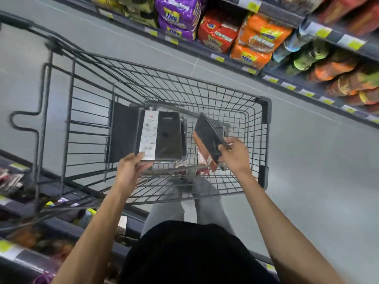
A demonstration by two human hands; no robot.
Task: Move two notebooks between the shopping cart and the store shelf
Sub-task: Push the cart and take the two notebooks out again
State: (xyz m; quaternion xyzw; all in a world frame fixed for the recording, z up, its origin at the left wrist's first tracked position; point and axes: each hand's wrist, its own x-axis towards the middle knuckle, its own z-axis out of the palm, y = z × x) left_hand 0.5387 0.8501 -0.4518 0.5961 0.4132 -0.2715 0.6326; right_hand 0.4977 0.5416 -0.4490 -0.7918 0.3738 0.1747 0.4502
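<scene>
Left hand closed on the black-and-white notebook, right hand gripping the tilted black-and-orange notebook at three o'clock of it, both held over the wire shopping cart

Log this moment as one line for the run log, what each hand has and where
left hand: holds black-and-white notebook | right hand: holds black-and-orange notebook, tilted | place: both over shopping cart basket | shelf: not reached

Two notebooks sit over the cart, one left, one right. Shelves stand far right; another shelf is near left.
</scene>
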